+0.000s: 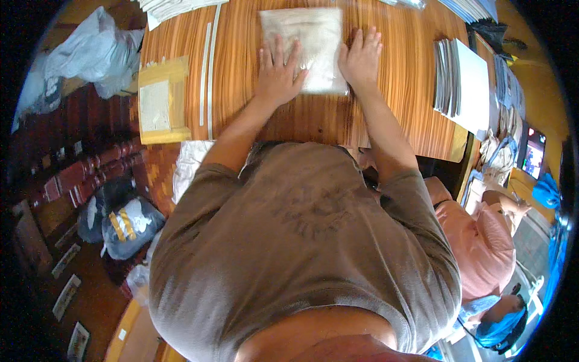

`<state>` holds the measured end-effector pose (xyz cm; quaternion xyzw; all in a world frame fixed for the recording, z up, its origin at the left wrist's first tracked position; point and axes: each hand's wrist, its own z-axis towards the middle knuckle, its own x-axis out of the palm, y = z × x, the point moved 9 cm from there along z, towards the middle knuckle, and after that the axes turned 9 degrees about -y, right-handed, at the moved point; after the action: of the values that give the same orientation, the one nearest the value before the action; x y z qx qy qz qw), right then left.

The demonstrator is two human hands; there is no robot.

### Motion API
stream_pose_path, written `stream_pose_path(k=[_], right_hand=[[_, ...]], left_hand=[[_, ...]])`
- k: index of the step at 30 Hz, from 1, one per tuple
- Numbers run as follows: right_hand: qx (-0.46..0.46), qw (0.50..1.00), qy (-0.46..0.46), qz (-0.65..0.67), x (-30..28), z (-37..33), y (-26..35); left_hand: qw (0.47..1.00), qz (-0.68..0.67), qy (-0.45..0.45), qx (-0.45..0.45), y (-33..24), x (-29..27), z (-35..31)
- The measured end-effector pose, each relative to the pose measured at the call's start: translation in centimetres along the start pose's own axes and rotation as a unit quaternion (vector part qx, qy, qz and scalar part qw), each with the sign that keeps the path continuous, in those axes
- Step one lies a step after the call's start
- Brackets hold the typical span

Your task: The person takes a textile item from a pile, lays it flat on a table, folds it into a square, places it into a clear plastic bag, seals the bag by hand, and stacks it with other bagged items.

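A flat clear plastic bag with folded off-white cloth inside (315, 45) lies on the wood-grain table (241, 72) in front of me. My left hand (281, 73) rests on its left side and lower left corner, fingers spread. Along the bag's right edge lies my right hand (362, 63), with its fingers stretched out and pointing away from me. Neither hand grips anything. The bag's far and near edges both show, and its near edge sits between my two wrists.
White sheets are stacked at the right (473, 87), with a white pile (175, 9) far left. Two pale strips (208, 72) and a taped patch (158, 102) mark the table's left. Plastic bags (90, 51) stand beyond it. A person in pink (476, 241) is close at my right.
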<state>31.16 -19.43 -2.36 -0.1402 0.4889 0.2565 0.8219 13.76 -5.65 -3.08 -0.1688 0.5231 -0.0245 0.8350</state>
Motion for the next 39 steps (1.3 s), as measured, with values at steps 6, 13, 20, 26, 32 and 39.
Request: stream_pose_path(k=[6, 13, 20, 26, 32, 39], right_hand=[[-0.16, 0.965, 0.063, 0.197, -7.8, -4.5, 5.3], [-0.057, 0.972, 0.077, 0.215, -7.7, -5.4, 3.8], [-0.082, 0.977, 0.126, 0.154, -4.3, -5.4, 3.3], [-0.082, 0.974, 0.162, 0.137, -3.4, -5.7, 3.6], [-0.066, 0.97, 0.191, 0.138, -2.7, -5.4, 3.3], [-0.05, 0.964, 0.208, 0.16, -2.6, -5.3, 3.2]], left_hand=[[0.928, -0.039, 0.149, 0.338, 0.8, -2.5, 4.3], [0.996, 0.042, 0.07, -0.037, -5.1, -0.8, 1.0], [0.999, 0.013, 0.034, 0.024, -8.3, -0.7, 2.3], [0.994, 0.06, 0.085, 0.012, -7.7, 0.8, 1.6], [0.99, 0.114, 0.085, 0.018, -7.4, 1.8, 1.8], [0.992, 0.108, 0.066, 0.006, -7.4, 1.9, 1.7]])
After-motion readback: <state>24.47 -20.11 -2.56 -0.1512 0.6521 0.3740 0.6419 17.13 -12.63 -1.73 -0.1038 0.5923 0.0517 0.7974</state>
